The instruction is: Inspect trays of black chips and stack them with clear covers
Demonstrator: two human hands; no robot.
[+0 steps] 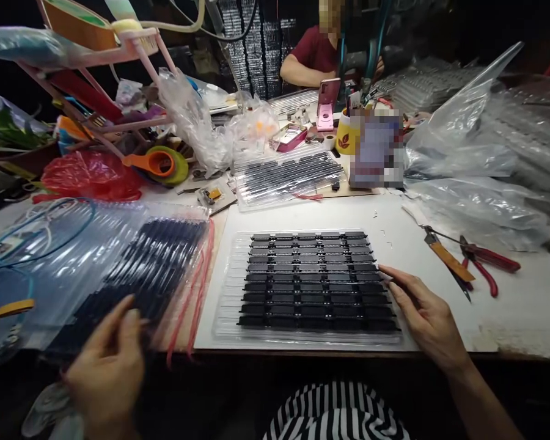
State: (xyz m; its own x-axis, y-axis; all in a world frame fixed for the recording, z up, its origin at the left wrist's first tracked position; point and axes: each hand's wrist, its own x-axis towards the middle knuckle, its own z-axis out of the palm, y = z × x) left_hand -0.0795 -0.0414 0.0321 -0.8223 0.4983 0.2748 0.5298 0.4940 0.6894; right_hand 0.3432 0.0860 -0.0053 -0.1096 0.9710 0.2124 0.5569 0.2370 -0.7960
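A clear plastic tray lies on the white work surface in front of me, with several rows of black comb-edged strips in it. My right hand is at the tray's right edge, its thumb and fingers closed on the rim. On the left, my left hand is smeared by motion, near the front edge of the table, and I cannot make out anything in its fingers. Just beyond it lie clear plastic trays with dark strips showing in them.
Pliers and a craft knife lie at right beside clear plastic bags. Pink cords run by the left trays. Another filled tray, a phone on a stand and a yellow cup stand behind. Across sits another person.
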